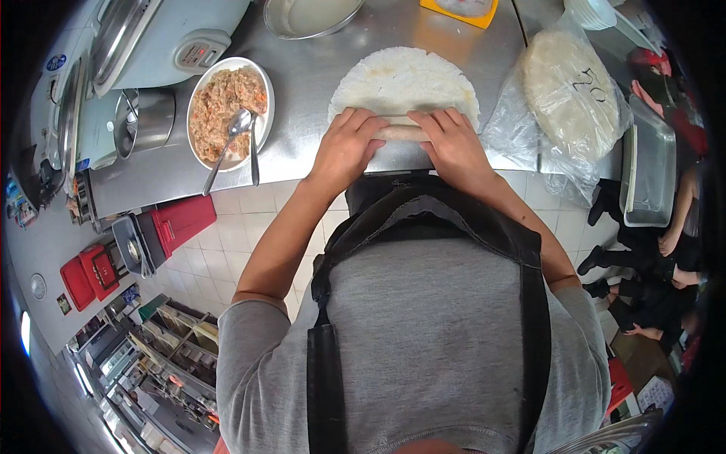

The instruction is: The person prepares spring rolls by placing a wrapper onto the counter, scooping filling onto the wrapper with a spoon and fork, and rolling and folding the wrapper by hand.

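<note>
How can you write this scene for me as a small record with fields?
Work surface: metal counter
Left hand: holds left part of the rolled edge
Right hand: holds its right part
Sheet: thin, pale, flat beyond the roll
Left side: white dish of chunky filling, with a spoon
Right side: clear plastic bag around pale round sheets
Far side: metal bowl
Roll's contents: cannot tell

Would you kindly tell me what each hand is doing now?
Left hand: holding the rolled near edge of the thin, round, white sheet.
Right hand: holding the same edge, further right.
</note>
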Motion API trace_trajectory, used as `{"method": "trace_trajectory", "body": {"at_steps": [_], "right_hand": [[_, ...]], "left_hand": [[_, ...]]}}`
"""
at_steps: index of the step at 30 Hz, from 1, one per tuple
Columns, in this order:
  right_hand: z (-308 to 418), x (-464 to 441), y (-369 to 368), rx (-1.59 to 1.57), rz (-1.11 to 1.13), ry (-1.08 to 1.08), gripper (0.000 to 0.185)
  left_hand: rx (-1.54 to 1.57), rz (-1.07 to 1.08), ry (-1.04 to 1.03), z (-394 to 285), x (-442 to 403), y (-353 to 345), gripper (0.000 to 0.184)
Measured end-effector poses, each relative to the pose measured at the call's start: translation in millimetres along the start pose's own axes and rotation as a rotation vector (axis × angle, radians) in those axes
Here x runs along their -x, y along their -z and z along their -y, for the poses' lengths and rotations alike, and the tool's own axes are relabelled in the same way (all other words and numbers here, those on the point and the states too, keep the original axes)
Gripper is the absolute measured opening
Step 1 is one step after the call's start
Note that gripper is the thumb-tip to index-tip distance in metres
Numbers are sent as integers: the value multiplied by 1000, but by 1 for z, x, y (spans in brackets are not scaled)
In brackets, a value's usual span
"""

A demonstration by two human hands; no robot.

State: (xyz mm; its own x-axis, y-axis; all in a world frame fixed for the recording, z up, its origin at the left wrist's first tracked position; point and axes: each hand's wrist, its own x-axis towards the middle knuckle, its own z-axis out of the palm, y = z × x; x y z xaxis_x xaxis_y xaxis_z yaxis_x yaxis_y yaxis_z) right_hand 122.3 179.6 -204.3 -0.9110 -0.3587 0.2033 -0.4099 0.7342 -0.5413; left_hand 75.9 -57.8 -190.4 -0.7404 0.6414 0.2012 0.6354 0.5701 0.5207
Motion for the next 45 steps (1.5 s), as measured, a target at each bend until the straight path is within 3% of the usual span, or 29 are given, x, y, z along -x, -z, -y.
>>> {"method": "trace_trajectory", "body": {"at_steps": [7, 16, 19, 23, 26, 29, 35, 38, 41, 45], "right_hand": [[-10, -4, -6, -118, -35, -59, 46], [-21, -12, 11, 40, -40, -73, 14], [-25, -16, 11, 90, -62, -86, 11], [-28, -23, 2, 130, -129, -36, 14], [-18, -23, -2, -26, -181, 74, 19], [-8, -18, -8, -97, -178, 100, 26], [-13, -13, -16, -54, -197, 108, 28], [-17, -15, -16, -93, -180, 90, 31], [-19, -18, -13, -41, -162, 78, 24], [-19, -23, -10, -27, -179, 72, 23]], "left_hand": [[123, 103, 26, 13, -8, 3, 40], [536, 115, 384, 25, -12, 14, 38], [317, -29, 198, 18, -13, 10, 38], [279, 21, 108, 3, -21, -1, 43], [463, -7, 163, 6, -22, -15, 43], [454, 52, 201, 7, -23, -11, 46], [579, 94, 307, 10, -24, -12, 48], [575, 38, 278, 7, -26, -12, 49], [311, 30, 68, 2, -26, -11, 51], [361, 19, 77, 9, -29, -17, 54]]}}
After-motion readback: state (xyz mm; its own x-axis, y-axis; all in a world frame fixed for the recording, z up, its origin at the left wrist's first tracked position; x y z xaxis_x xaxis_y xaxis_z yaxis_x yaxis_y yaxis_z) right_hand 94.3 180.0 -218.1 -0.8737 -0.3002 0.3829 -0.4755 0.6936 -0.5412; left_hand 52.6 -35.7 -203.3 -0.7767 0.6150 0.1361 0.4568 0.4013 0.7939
